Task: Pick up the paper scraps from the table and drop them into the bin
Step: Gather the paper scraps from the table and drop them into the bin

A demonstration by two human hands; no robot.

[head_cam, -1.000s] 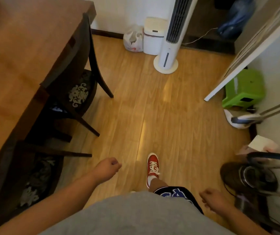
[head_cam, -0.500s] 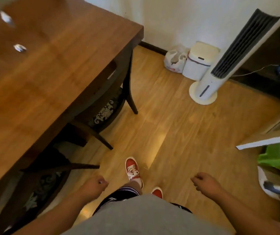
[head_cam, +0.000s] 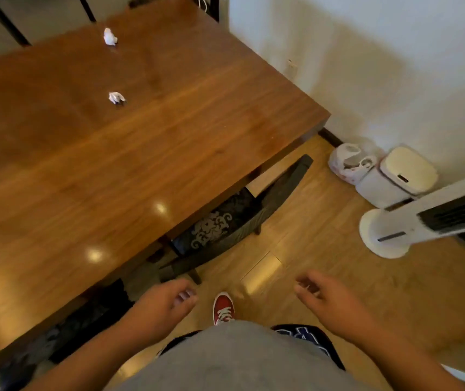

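Observation:
Two crumpled white paper scraps lie on the brown wooden table (head_cam: 130,170): one scrap (head_cam: 116,97) near the middle, another scrap (head_cam: 110,37) farther back. The white lidded bin (head_cam: 396,176) stands on the floor by the wall at the right. My left hand (head_cam: 163,303) hangs low beside the table's near edge, fingers loosely apart, holding nothing. My right hand (head_cam: 327,300) is out over the floor, also loosely spread and empty. Both hands are far from the scraps.
A dark chair (head_cam: 237,230) with a patterned seat is tucked under the table's right side. A white plastic bag (head_cam: 348,162) sits left of the bin. A white tower fan (head_cam: 411,224) stands on the floor at the right. My red shoe (head_cam: 223,307) is between the hands.
The view has swung left and up, bringing the table top and both scraps into sight. Both hands went from closed fists to loosely spread fingers.

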